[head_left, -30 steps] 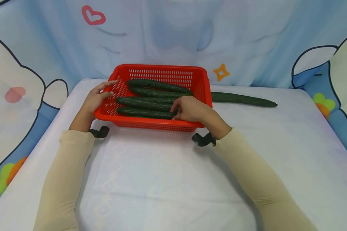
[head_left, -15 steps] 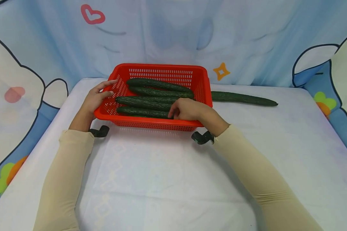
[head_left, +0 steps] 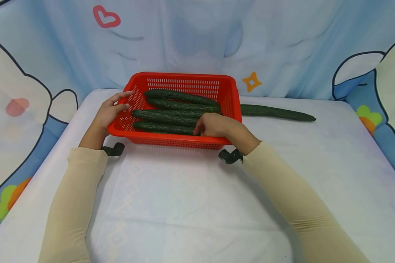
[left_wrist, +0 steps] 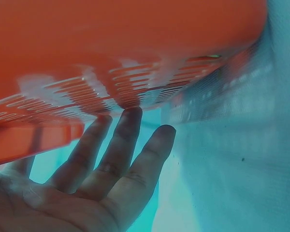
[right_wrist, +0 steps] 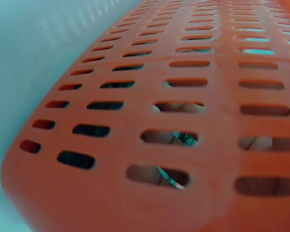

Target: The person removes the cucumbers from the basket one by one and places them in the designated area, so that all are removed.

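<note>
A red slotted plastic basket point(head_left: 176, 142) stands on the table with several long dark green cucumbers point(head_left: 181, 96) lying lengthwise inside. My left hand point(head_left: 106, 113) holds the basket's left end, two digits at the rim. In the left wrist view its other fingers point(left_wrist: 130, 174) reach under the rim against the slotted wall. My right hand point(head_left: 215, 124) reaches over the front rim, its fingers curled down around the right end of the nearest cucumber point(head_left: 164, 128). Its fingertips are mostly hidden; parts of fingers show through the slots in the right wrist view.
Another cucumber point(head_left: 278, 112) lies on the table, extending right from behind the basket's right end. A white cloth point(head_left: 171, 204) covers the table. A blue printed curtain point(head_left: 197, 36) hangs close behind the basket.
The right hand has shifted slightly down inside the basket and its fingers have drawn together at the nearest cucumber. The left hand and basket stay in place.
</note>
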`<action>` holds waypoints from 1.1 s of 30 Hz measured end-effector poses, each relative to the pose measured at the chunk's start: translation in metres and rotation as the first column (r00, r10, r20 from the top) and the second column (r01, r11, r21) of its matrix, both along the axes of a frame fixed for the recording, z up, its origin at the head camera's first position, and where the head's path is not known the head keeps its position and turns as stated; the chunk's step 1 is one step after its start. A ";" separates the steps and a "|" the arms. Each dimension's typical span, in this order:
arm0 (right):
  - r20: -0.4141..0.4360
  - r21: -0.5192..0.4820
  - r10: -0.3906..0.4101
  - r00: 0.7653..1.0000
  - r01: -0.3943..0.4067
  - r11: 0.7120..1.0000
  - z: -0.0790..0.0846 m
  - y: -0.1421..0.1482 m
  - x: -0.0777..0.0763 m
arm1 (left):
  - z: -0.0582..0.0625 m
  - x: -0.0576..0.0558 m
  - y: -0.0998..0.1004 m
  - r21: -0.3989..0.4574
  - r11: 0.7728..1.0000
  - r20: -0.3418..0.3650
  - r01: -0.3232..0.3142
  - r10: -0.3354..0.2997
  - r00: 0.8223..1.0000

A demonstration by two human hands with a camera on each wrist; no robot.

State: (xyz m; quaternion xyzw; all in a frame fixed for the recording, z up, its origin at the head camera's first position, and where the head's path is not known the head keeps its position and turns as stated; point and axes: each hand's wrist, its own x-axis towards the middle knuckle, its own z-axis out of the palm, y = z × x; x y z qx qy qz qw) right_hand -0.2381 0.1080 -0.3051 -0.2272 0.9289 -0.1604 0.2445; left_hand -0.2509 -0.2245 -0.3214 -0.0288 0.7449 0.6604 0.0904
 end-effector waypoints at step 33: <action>0.098 0.122 0.094 0.991 -0.105 0.987 0.003 0.001 -0.002 | -0.002 -0.002 -0.001 -0.022 1.000 0.005 -0.010 0.010 1.000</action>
